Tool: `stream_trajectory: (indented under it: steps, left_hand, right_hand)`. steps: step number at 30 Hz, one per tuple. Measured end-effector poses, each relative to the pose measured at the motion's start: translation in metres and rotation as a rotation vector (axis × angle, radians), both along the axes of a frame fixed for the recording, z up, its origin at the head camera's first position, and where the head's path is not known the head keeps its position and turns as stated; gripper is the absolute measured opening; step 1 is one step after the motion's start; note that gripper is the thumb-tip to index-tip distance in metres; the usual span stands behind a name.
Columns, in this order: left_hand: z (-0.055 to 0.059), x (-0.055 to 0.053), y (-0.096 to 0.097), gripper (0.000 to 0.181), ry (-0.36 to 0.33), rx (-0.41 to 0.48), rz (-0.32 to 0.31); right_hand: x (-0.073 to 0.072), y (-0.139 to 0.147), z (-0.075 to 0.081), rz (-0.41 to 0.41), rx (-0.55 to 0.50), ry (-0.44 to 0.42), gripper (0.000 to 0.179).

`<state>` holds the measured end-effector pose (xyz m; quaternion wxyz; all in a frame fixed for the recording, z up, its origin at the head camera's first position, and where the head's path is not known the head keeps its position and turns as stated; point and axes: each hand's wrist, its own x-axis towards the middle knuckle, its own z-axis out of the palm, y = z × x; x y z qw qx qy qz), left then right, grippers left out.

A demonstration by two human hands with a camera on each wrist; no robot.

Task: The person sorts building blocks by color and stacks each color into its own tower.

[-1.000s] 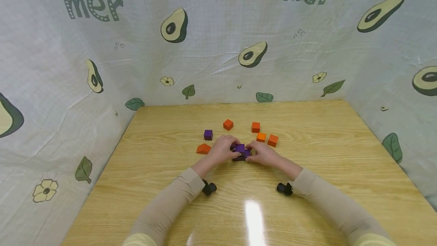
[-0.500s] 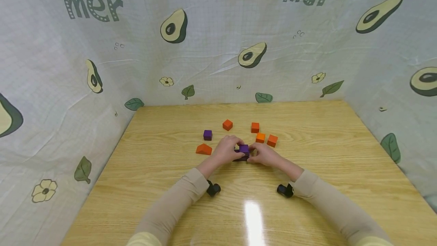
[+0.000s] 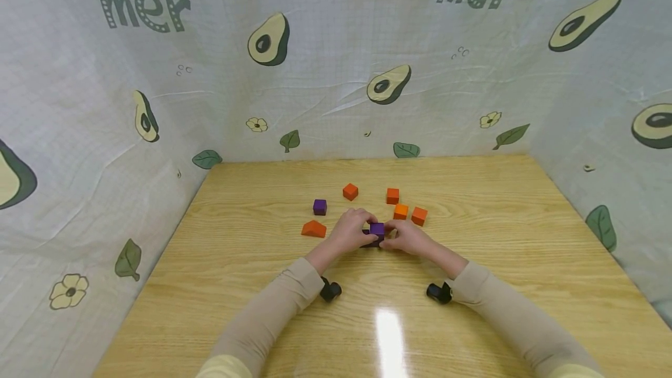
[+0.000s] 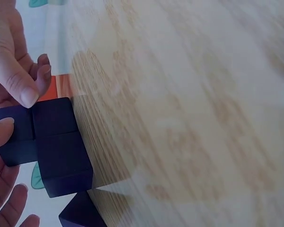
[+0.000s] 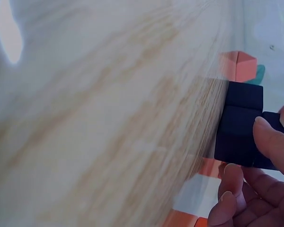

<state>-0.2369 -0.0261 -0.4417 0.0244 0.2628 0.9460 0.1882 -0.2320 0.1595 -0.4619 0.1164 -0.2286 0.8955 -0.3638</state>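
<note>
Dark purple blocks (image 3: 377,230) stand together near the table's middle, one level on top of a lower row. My left hand (image 3: 349,232) pinches the upper purple block (image 4: 20,152) from the left, thumb on its near side. From the right, my right hand (image 3: 407,238) grips the same small stack between thumb and fingers. Its thumb (image 5: 270,137) lies where the upper block meets the lower purple blocks (image 5: 236,132). The fingers cover part of the stack's far side.
A separate purple cube (image 3: 319,207) and an orange wedge (image 3: 314,229) lie to the left. Several orange cubes (image 3: 419,216) lie behind and to the right on the wooden table (image 3: 252,209). A printed cloth (image 3: 325,74) hangs around the back and sides.
The upper purple block has shifted right across the lower ones, and my left hand has moved right with it. My right hand has barely moved.
</note>
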Motion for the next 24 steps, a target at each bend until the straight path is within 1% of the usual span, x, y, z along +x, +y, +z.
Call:
stream_trajectory:
  steps: [5,9,12,18,24]
  left_hand:
    - [0.0015,0.0003,0.0000,0.031,-0.004,-0.003,0.005]
    - [0.0026,0.0008,-0.0004,0.031,-0.005,0.005,0.003]
    - [0.0020,0.0003,-0.0003,0.031,-0.005,0.007,0.001]
    - [0.0004,-0.0004,0.0006,0.031,-0.011,0.008,0.000]
    - [0.0007,-0.0005,0.0015,0.030,-0.024,0.005,0.012]
  right_hand:
    - [-0.0010,-0.0005,-0.0002,-0.004,0.010,0.003,0.035]
    - [-0.0020,-0.0006,0.0001,-0.006,0.017,0.008,0.033]
    - [-0.0026,-0.0005,-0.0002,-0.006,0.014,0.006,0.031]
    - [-0.0020,-0.0008,-0.0008,0.008,0.016,0.025,0.035]
    - [-0.0021,-0.0017,-0.0008,0.010,0.034,0.052,0.029]
